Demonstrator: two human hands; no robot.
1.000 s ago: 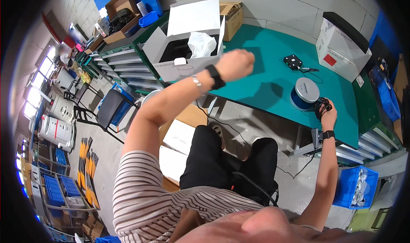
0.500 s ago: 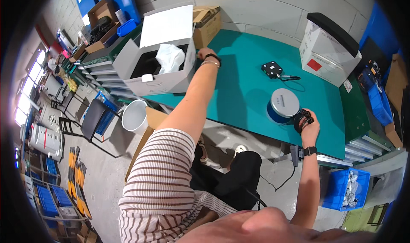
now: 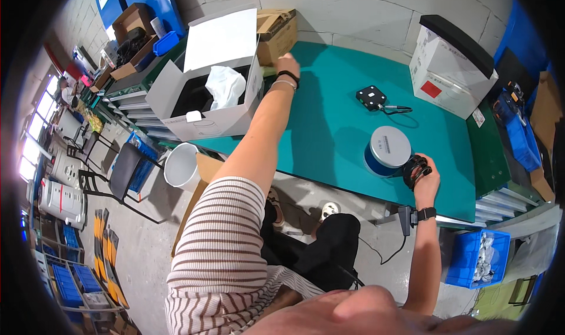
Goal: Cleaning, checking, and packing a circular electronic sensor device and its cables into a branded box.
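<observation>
My right hand (image 3: 428,182) is closed around a bundled black cable (image 3: 416,171) at the table's front right. Beside it stands a round blue tin (image 3: 389,151) with a silver lid. My left arm reaches across the table, and my left hand (image 3: 288,66) is curled near the cardboard box (image 3: 277,36) at the back. Whatever its fingers hold is hidden. Left of that hand, an open white box (image 3: 219,125) has a dark interior with a white plastic bag (image 3: 225,88) in it. A flat black device (image 3: 372,98) with a short cable lies behind the tin.
A white carton (image 3: 447,70) with a black top stands at the back right of the green table (image 3: 329,129). A dark block (image 3: 405,220) with a cord hangs by my right wrist. On the floor are a white bin (image 3: 181,167), a chair (image 3: 126,167) and a blue crate (image 3: 475,258).
My left hand has moved slightly up and away from the white box's side, toward the cardboard box. The right hand keeps its hold on the cable. The whole view has shifted a little.
</observation>
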